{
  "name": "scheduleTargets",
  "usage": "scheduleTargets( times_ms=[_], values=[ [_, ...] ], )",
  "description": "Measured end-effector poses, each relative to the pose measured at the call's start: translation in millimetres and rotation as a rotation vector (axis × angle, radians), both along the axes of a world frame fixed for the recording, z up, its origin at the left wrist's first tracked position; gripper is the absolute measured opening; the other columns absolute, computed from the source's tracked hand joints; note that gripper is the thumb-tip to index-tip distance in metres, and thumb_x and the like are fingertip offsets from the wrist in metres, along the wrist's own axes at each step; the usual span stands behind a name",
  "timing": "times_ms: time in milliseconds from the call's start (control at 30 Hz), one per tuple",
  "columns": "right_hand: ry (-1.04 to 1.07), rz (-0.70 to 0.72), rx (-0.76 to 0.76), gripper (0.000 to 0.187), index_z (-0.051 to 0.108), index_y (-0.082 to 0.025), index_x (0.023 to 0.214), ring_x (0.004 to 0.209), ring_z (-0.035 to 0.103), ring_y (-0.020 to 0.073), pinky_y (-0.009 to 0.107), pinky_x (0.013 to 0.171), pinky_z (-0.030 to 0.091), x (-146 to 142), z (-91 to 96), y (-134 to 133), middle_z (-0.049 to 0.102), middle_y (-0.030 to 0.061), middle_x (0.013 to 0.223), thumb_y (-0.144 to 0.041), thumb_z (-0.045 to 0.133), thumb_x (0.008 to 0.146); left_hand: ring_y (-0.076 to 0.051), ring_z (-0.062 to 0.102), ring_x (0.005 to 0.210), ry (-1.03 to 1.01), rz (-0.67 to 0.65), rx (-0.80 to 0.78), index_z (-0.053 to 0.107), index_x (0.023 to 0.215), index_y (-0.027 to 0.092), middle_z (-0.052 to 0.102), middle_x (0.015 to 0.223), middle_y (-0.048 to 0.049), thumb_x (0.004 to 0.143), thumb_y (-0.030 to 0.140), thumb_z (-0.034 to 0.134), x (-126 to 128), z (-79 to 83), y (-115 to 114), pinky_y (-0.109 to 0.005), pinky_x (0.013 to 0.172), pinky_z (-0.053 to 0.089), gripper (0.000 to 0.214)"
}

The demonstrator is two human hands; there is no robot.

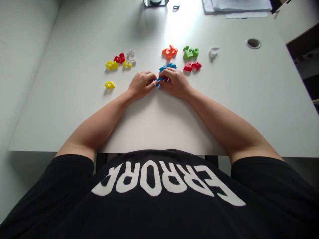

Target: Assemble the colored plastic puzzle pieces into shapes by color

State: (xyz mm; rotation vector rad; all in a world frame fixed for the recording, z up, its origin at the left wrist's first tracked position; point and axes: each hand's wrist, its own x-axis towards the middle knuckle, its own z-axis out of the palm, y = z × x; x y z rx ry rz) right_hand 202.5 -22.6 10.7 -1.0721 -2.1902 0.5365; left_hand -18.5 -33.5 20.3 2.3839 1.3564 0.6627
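Observation:
Between my two hands is a small blue plastic piece (159, 80), pinched from both sides and partly covered by fingers. My left hand (142, 84) closes on its left end, and my right hand (175, 82) grips the right end. Just beyond the right hand's fingers lie more blue pieces (171, 65), partly hidden by that hand. Orange pieces (170, 51) sit in a heap behind them. Red pieces (192, 66) and green pieces (190, 52) lie to the right of the blue ones.
Left of my hands are yellow pieces (112, 65), red pieces (119, 58), white pieces (131, 57) and a lone yellow piece (110, 85). A single white piece (213, 52) lies at right, before a round cable hole (253, 43). Papers (239, 6) rest at the back of the white table (154, 122).

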Motion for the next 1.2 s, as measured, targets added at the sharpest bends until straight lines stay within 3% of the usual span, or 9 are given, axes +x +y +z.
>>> scheduleTargets(
  times_ms=[1200],
  values=[
    [-0.01, -0.026, -0.033, 0.017, 0.073, -0.028, 0.099, 0.089, 0.064, 0.0262, 0.042, 0.081, 0.055, -1.3, 0.3, -1.7, 0.073, 0.0058, 0.099, -0.043, 0.07, 0.093, -0.025, 0.064, 0.09, -0.015, 0.004, 0.003, 0.079, 0.1, 0.023, 0.074, 0.096, -0.0085, 0.095, 0.038, 0.06, -2.2, -2.8, 0.5, -0.039, 0.083, 0.046, 0.025]
  ],
)
